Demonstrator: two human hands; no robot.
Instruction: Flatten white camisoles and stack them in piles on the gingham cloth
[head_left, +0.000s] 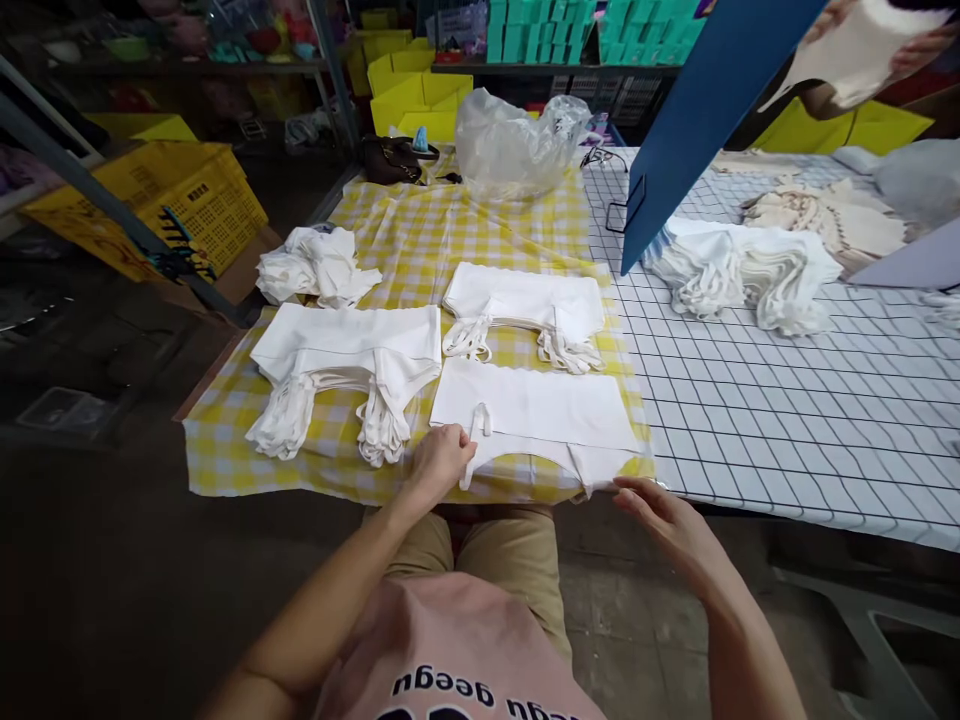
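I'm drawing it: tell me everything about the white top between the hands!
The white top looks thin and soft. It lies spread on the yellow-checked cloth, wide edge on the far side, curved edge and straps nearer. A seam line runs across it. One strap loops back onto it, and the left hand pinches there. The right hand is near its other corner.

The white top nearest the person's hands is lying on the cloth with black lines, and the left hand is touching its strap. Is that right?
Not quite: the head view shows that white top lying on the yellow checked cloth. The left hand is indeed touching its strap.
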